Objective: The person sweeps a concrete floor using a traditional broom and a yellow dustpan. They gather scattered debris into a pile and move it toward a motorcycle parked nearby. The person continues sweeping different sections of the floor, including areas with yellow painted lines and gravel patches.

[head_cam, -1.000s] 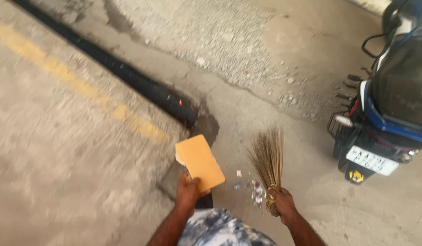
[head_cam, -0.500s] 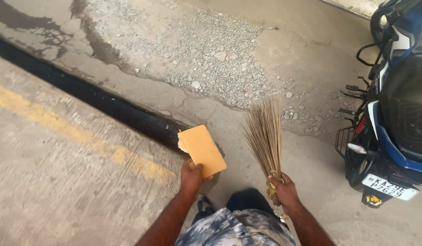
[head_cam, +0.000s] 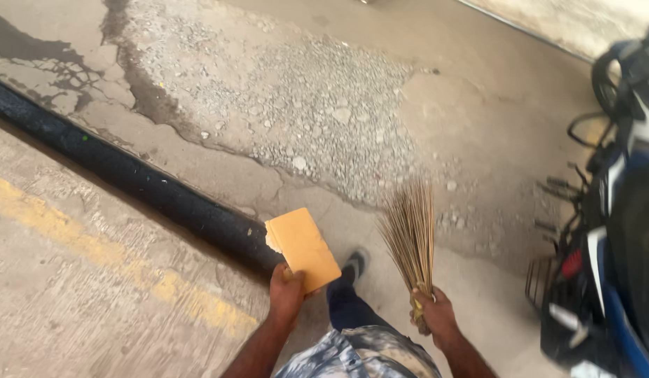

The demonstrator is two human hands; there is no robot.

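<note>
The left hand (head_cam: 287, 294) grips a tan card (head_cam: 302, 248) by its near edge, tilted up over the black curb (head_cam: 128, 178). The right hand (head_cam: 436, 316) is closed around the bound end of a twig broom (head_cam: 410, 234), bristles fanned toward the gravel patch (head_cam: 324, 119). A blue scooter (head_cam: 618, 231) stands at the right.

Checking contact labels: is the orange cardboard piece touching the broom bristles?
Apart. The head view shows bare concrete and a shoe between the cardboard piece in the left hand and the broom bristles in the right hand.
</note>
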